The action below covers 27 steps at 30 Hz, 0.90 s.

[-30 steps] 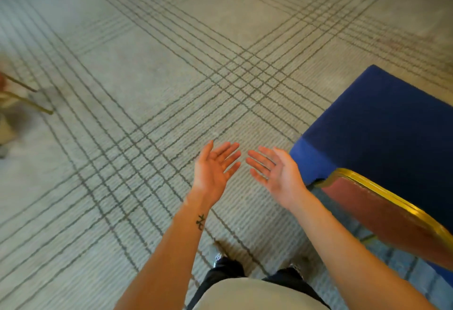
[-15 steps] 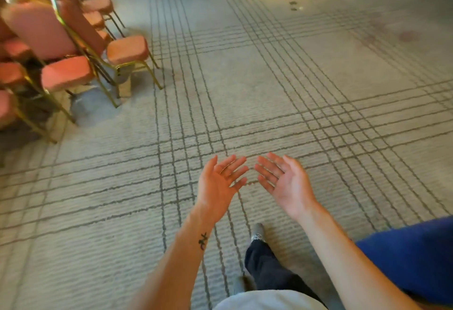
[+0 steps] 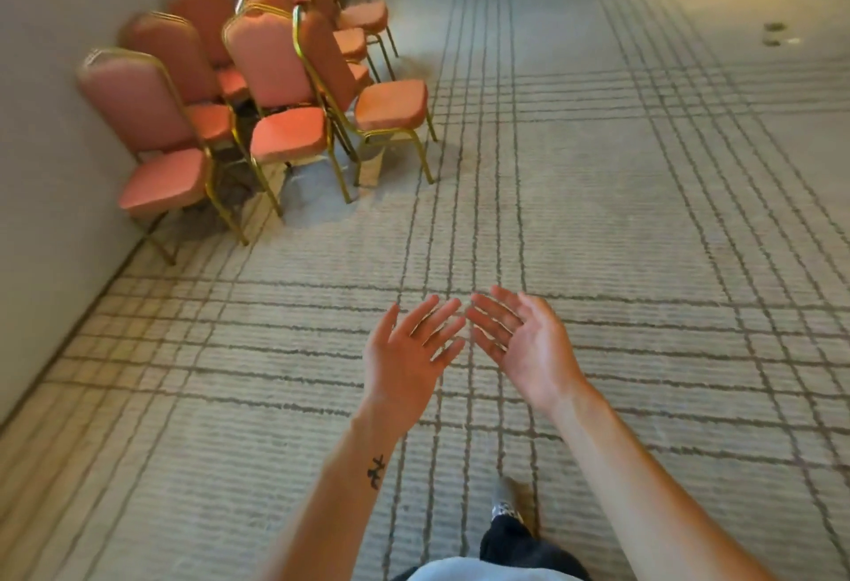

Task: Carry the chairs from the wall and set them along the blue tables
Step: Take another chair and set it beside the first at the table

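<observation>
Several pink-cushioned chairs with gold metal frames stand bunched along the wall at the upper left; the nearest chair [image 3: 156, 157] is against the wall, with another chair [image 3: 285, 120] and a third chair [image 3: 386, 107] to its right. My left hand [image 3: 411, 350] and my right hand [image 3: 524, 346] are held out in front of me, palms up, fingers spread, holding nothing. Both hands are well short of the chairs, over bare carpet. No blue table is in view.
A beige wall [image 3: 41, 120] runs along the left side. Pale carpet [image 3: 644, 212] with dark grid lines covers the floor ahead and to the right. My foot [image 3: 506, 502] steps forward below my hands. A doorway or panels stand at the far top.
The view has swung left, away from the blue table and its chair, which have left the frame. The chairs by the wall have come into view and grown nearer. My hands stay open.
</observation>
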Motion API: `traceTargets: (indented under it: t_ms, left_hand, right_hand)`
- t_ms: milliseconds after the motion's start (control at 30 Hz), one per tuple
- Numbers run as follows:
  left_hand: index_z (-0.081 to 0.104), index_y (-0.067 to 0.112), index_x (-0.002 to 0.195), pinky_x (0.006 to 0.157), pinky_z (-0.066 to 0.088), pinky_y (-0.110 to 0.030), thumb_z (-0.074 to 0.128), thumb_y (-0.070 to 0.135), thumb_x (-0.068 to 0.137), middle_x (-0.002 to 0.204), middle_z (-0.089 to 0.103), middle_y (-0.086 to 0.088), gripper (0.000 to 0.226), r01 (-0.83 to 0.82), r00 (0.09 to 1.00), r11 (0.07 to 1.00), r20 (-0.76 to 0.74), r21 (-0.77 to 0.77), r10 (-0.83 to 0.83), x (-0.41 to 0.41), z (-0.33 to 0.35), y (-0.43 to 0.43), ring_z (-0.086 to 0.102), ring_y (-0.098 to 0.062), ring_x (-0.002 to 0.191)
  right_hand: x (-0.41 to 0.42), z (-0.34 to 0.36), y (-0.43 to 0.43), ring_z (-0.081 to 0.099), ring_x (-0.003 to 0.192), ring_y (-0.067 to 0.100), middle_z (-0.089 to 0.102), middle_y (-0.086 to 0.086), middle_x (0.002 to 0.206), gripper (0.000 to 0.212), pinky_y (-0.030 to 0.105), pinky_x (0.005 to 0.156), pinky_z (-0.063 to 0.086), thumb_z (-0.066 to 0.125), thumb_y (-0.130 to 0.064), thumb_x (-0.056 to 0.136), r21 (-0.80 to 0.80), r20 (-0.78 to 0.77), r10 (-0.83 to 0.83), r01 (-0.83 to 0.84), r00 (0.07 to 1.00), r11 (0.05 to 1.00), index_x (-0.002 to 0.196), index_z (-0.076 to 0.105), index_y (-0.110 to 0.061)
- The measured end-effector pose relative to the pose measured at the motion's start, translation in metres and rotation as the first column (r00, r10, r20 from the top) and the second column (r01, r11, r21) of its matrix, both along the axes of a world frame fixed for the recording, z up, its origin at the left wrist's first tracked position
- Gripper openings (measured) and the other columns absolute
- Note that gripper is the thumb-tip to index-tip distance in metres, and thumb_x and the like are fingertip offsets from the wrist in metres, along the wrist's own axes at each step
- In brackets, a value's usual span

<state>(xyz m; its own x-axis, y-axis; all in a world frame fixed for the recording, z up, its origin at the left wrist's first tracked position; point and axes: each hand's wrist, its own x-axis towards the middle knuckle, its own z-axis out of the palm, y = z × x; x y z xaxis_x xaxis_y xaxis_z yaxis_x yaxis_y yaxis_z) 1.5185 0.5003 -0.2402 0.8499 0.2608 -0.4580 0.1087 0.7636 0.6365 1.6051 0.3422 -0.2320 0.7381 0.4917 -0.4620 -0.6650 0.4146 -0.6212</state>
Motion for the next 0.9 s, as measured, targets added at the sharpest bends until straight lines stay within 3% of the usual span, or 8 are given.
traceTargets:
  t_ms: [333,600,900]
  left_hand:
    - [0.056,0.004,0.142,0.109,0.046,-0.049,0.044,0.050,0.102,0.140,0.064,-0.019,0.062,-0.174,0.985,0.984,-0.010,-0.039,0.173,0.079,-0.002,0.103,0.064,-0.035,0.127]
    - [0.056,0.005,0.141,0.110,0.045,-0.049,0.041,0.050,0.104,0.140,0.064,-0.018,0.060,-0.226,0.974,0.973,0.015,-0.055,0.227,0.159,-0.019,0.238,0.066,-0.034,0.125]
    - [0.054,0.005,0.144,0.112,0.044,-0.050,0.041,0.051,0.103,0.140,0.064,-0.018,0.063,-0.202,0.977,0.977,0.047,-0.072,0.206,0.255,0.003,0.394,0.064,-0.034,0.126]
  right_hand:
    - [0.108,0.005,0.114,0.067,0.118,0.029,0.068,0.016,0.132,0.034,0.039,0.095,0.051,0.044,-0.033,0.105,-0.004,0.017,0.198,-0.198,0.980,0.980,0.125,0.061,-0.011]
    - [0.194,-0.010,0.251,0.068,0.117,0.029,0.069,0.016,0.131,0.035,0.043,0.102,0.048,0.042,-0.034,0.105,-0.025,0.019,0.228,-0.227,0.974,0.974,0.123,0.062,-0.011]
    - [0.281,0.012,0.401,0.067,0.120,0.030,0.069,0.017,0.131,0.037,0.041,0.099,0.049,0.042,-0.034,0.105,-0.031,0.036,0.202,-0.201,0.979,0.979,0.126,0.061,-0.011]
